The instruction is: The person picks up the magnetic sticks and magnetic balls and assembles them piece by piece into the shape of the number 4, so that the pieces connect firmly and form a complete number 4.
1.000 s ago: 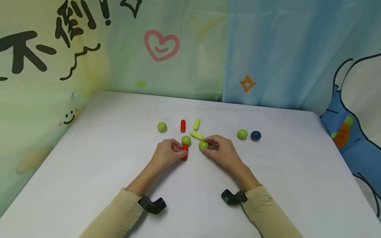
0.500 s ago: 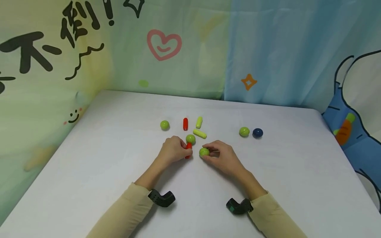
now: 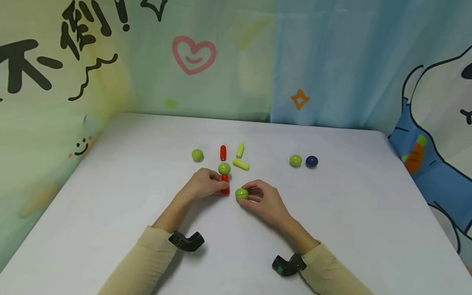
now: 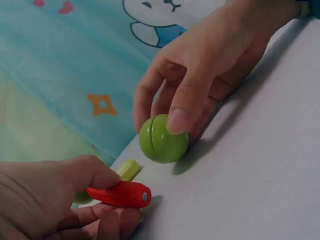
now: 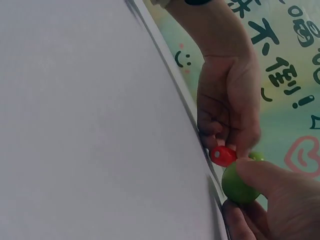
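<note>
"What's in hand?"
"The left hand (image 3: 200, 182) pinches a red rod (image 4: 127, 194); the right hand (image 3: 267, 203) grips a green ball (image 4: 162, 142) near it, apart, over the bench (image 3: 332, 213). Probably a joining step."
"Next?"
"Likely aligning the ball with the rod's silvery-dotted near end; a second green ball (image 3: 224, 168) appears to touch the far end."
"Writing?"
"None readable on the pieces; the backdrop (image 3: 313, 49) beyond shows '不倒!'"

On wht tbl (image 3: 350, 213) are set: red rod (image 3: 223, 153), 2 yel-grn rods (image 3: 241, 164), L grn ball (image 3: 197, 155); R grn ball (image 3: 295, 160) is placed beside navy ball (image 3: 311, 162).
</note>
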A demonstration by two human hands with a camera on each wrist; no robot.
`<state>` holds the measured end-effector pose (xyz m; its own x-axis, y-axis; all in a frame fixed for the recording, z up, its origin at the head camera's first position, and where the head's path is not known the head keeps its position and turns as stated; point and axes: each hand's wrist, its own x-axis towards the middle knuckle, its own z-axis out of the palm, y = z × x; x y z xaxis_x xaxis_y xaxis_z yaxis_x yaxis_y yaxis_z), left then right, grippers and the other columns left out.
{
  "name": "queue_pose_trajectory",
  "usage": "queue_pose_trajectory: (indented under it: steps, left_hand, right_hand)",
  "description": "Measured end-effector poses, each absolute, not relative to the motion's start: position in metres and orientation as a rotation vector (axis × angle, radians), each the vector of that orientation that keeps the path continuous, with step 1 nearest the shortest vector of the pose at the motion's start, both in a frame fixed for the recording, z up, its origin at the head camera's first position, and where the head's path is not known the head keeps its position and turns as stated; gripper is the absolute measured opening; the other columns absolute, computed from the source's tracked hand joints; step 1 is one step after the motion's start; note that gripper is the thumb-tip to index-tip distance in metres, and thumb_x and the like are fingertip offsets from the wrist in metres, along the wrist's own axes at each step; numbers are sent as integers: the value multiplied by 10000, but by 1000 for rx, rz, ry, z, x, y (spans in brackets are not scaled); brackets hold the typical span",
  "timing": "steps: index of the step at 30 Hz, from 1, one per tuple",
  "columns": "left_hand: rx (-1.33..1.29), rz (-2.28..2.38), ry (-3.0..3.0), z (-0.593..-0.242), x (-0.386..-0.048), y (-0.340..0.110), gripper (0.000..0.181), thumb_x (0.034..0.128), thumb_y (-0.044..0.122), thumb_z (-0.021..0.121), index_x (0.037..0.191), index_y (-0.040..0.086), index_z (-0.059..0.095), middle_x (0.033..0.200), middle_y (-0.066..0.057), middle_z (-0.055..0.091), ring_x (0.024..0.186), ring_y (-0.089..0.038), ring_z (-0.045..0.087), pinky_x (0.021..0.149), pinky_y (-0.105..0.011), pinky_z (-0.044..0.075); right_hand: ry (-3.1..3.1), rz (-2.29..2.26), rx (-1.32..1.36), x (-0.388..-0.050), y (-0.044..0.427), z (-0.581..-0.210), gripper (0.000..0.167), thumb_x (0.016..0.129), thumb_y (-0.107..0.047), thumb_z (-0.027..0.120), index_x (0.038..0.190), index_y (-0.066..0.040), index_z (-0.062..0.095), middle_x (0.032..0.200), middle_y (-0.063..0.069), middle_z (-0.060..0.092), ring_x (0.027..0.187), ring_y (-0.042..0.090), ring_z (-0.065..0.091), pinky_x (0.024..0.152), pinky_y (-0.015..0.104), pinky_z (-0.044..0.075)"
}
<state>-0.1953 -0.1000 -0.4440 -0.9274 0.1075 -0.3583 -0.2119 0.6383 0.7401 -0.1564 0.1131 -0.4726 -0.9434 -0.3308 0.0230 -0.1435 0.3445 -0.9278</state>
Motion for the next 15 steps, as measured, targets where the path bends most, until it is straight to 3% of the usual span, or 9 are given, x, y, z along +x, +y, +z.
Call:
queue_pose_trajectory:
  steps: [15]
  left_hand:
    - [-114, 1299, 2376, -443, -198, -102, 237, 830, 292, 712, 908, 73, 665, 706, -18, 672, 685, -119, 573, 615, -221, 432]
  right_hand:
    - [2385, -1705, -593, -150, 96, -476, 350, 731, -40, 799, 1015, -42, 595, 1050, 113, 641, 924, 208, 685, 803, 228, 536]
